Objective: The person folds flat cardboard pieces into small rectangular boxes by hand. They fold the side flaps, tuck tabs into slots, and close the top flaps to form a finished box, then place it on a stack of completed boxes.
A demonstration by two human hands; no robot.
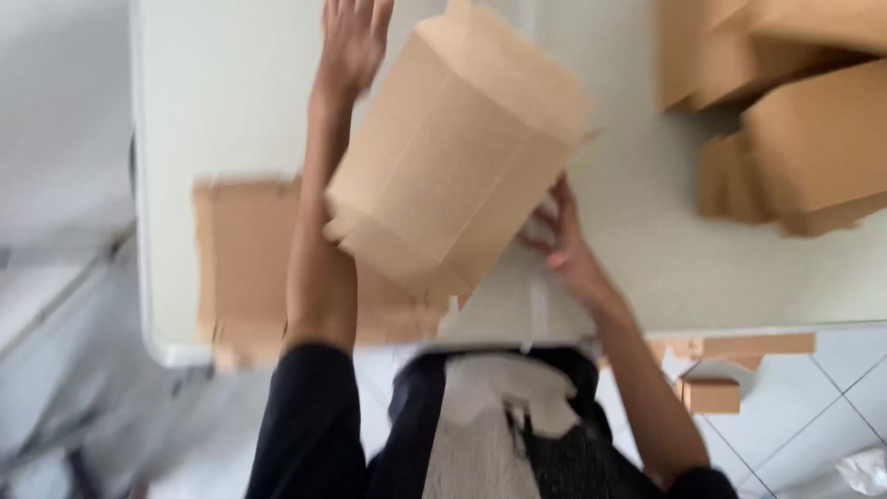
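Observation:
A brown cardboard box (457, 152) hangs tilted over a white table (222, 83), its flaps loose at the lower end. My right hand (559, 240) grips the box's lower right edge from underneath. My left hand (351, 42) is raised beside the box's upper left side, fingers spread, apparently touching nothing. A flat piece of cardboard (245, 254) lies on the table's near left part, partly under my left forearm. The picture is blurred by motion.
A pile of folded cardboard boxes (795, 111) fills the table's far right. Under the table's near edge lie cardboard scraps (711, 393) on a tiled floor. Crumpled white material (864, 471) sits at the bottom right.

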